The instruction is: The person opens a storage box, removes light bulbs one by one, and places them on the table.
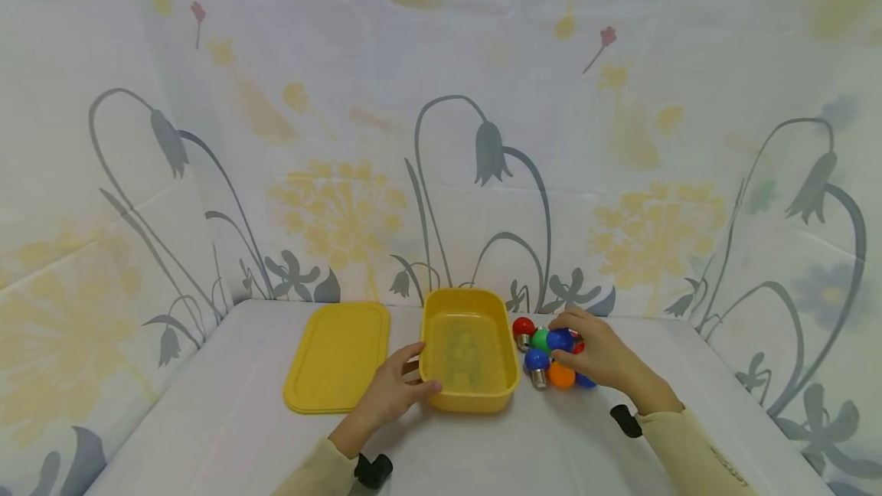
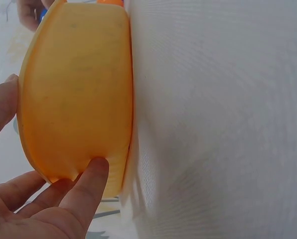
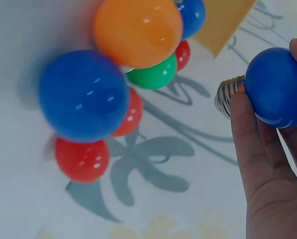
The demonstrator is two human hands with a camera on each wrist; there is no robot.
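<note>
A yellow plastic box [image 1: 468, 403] stands on the white-covered table, its open top facing up. At its near left corner my left hand [image 1: 396, 387] holds it from outside, thumb by the rim and fingers along the wall [image 2: 78, 99]. To the right of the box, my right hand [image 1: 602, 350] pinches a blue light bulb [image 3: 275, 89] by its round part, the screw base poking out past the fingers. Under and beside this hand lies a cluster of bulbs: a red one [image 1: 524, 327], a green one [image 1: 540, 341], a blue one [image 1: 537, 360] and an orange one [image 1: 561, 375] among them.
A flat yellow lid [image 1: 338, 358] lies on the table [image 1: 227, 404] left of the box. Behind the table hangs a white cloth [image 1: 386, 228] printed with grey and yellow flowers. More red and blue bulbs [image 3: 83, 97] sit at the cluster's right side.
</note>
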